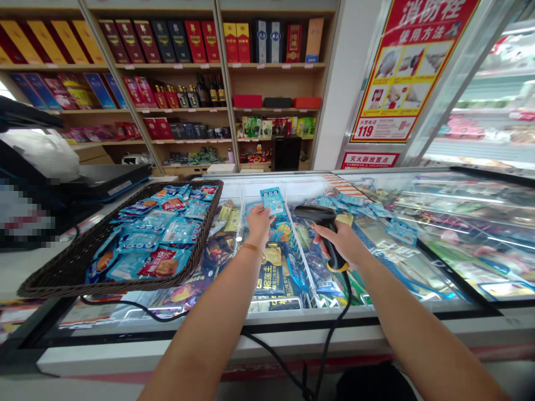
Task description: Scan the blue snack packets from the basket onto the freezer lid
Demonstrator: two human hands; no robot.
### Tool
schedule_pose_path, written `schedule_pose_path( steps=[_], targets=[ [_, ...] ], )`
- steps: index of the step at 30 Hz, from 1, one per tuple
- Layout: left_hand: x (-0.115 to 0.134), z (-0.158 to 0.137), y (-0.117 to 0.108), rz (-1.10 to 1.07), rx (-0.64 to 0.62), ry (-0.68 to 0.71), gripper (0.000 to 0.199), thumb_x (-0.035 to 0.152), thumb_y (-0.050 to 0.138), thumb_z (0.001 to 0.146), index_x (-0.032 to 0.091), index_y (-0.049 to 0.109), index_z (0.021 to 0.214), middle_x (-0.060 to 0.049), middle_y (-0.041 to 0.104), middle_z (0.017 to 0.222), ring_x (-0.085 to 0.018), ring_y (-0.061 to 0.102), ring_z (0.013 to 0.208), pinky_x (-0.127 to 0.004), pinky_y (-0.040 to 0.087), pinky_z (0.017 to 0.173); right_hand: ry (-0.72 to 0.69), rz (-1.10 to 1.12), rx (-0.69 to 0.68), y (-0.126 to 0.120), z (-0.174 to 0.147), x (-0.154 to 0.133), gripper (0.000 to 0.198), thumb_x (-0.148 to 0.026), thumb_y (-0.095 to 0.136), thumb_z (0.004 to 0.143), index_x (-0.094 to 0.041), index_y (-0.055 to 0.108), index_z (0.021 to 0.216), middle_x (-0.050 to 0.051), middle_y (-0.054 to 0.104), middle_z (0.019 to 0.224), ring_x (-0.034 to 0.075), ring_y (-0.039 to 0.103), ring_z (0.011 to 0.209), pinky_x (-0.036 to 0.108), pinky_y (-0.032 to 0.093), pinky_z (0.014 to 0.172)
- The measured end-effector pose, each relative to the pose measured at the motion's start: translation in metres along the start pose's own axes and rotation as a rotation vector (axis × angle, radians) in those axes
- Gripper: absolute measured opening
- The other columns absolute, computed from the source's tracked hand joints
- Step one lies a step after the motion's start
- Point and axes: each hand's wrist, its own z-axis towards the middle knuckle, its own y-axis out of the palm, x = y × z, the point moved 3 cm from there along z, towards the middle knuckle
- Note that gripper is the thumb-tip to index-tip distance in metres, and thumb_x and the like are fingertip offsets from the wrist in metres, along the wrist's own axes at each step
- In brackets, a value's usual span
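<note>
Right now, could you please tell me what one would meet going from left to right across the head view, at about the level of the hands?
Dark wicker basket → small blue packet held in the left hand → black scanner held in the right hand → rightmost loose blue packet.

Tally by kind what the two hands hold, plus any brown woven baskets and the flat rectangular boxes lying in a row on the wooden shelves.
Light-blue plastic packet, in the left hand: 1
Black handheld scanner with yellow trim, in the right hand: 1
Brown woven basket: 1
Flat rectangular boxes: 3
Total: 6
</note>
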Motion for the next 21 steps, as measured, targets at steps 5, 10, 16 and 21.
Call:
schedule_pose_path(
  steps=[5,10,16,21],
  targets=[
    [-0.0019,-0.0015,0.0004,0.001,-0.004,-0.011,0.014,0.011,0.074,0.077,0.013,0.065,0.087,-0.004,0.066,0.085,-0.015,0.069,0.086,-0.038,0.059,0.089,0.012,-0.006,-0.007,-0.0007,-0.0002,-0.0009,0.035,-0.049,0.074,0.077,-0.018,0.058,0.079,0.001,0.064,0.056,0.011,0.051,0.037,0.025,0.04,0.038],
    [-0.0041,-0.0021,0.001,-0.019,0.017,-0.024,0.014,0.009,0.072,0.078,0.014,0.064,0.088,-0.002,0.065,0.084,-0.015,0.069,0.088,-0.037,0.059,0.089,0.035,-0.015,-0.002,-0.0014,0.0005,0.0001,0.035,-0.049,0.074,0.077,-0.019,0.057,0.074,0.0,0.061,0.051,0.011,0.05,0.036,0.025,0.04,0.038],
    [-0.0062,-0.0005,0.0016,-0.005,-0.016,-0.012,0.016,0.012,0.075,0.076,0.013,0.065,0.088,-0.003,0.066,0.082,-0.014,0.069,0.084,-0.036,0.06,0.086,0.023,-0.023,-0.007,-0.0039,0.0015,0.0013,0.035,-0.05,0.072,0.078,-0.019,0.056,0.071,0.001,0.06,0.048,0.012,0.05,0.036,0.025,0.04,0.038],
    [-0.0073,-0.0021,0.0011,0.006,-0.014,-0.015,0.016,0.015,0.077,0.074,0.014,0.066,0.086,-0.003,0.067,0.082,-0.016,0.07,0.085,-0.038,0.06,0.088,0.018,-0.029,-0.011,-0.0042,0.004,0.0057,0.035,-0.049,0.072,0.079,-0.019,0.057,0.072,0.001,0.062,0.051,0.012,0.05,0.036,0.025,0.04,0.038]
  ],
)
